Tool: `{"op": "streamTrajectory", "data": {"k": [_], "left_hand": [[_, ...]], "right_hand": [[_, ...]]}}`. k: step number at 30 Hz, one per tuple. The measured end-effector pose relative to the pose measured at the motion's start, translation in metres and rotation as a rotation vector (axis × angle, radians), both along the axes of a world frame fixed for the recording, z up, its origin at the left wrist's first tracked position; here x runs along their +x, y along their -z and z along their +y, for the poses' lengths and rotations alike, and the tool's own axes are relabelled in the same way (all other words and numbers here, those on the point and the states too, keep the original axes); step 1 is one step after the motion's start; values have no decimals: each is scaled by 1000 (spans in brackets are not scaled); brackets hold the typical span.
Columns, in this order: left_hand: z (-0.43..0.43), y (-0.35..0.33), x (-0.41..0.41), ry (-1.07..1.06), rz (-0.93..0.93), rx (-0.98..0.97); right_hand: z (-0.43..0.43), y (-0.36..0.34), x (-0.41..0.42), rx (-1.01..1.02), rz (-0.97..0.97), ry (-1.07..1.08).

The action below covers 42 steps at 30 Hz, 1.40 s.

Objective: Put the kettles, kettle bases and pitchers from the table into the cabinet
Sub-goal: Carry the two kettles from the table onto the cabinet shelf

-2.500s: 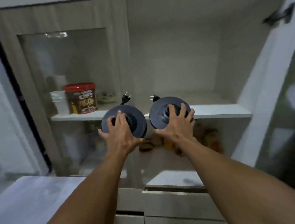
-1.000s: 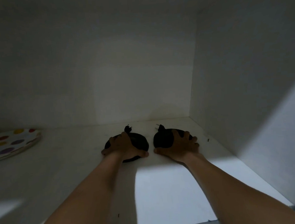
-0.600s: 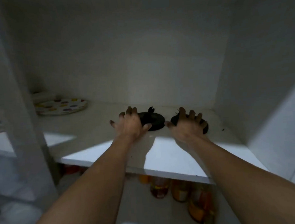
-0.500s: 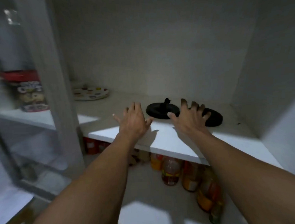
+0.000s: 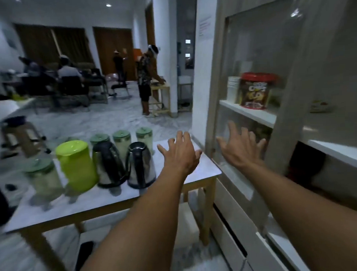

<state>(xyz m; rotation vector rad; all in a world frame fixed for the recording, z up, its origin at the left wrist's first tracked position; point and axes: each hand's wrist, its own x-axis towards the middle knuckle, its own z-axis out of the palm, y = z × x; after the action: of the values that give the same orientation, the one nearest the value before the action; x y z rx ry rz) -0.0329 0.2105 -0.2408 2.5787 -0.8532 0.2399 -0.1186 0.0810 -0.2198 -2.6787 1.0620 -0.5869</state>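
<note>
Two steel kettles with black handles stand side by side on the white table: one kettle nearer me, the other kettle to its left. A lime green pitcher stands left of them. Several clear pitchers with green lids surround them, one at the front left and three behind. My left hand hovers empty, fingers spread, over the table's right end. My right hand is also empty and spread, in front of the cabinet's glass door. The kettle bases are out of view.
The cabinet stands to the right; a red-lidded cereal tub and white cups sit on its shelf. Drawers are below. Beyond the table lies open tiled floor, with people, chairs and a small wooden stand at the back.
Both hands set the two kettle bases on the cabinet shelf, let go and drew back. The view has swung left from the cabinet interior to the table with kettles and pitchers.
</note>
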Motion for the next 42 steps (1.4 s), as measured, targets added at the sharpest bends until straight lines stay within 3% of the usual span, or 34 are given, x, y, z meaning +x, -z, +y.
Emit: {"op": "streamTrajectory", "data": {"k": [7,13,23,32,36,42], "left_hand": [[178,37,93,-290,129,58],[257,56,166,-346,189,87],[216,111,249,-394,472,-203],[158,153,333,-573,793,-543],[145,169,353,-610,918,-640],[145,159,352,-555,903,-637]], "right_hand": [[152,46,122,99,149,-267],[229,80,189,223,172,-309],[206,135,269,485,96,-102],[159,181,350,940,-147,120],[151,190,360,975,-195,133],[141,173,352,984,-261,126]]}}
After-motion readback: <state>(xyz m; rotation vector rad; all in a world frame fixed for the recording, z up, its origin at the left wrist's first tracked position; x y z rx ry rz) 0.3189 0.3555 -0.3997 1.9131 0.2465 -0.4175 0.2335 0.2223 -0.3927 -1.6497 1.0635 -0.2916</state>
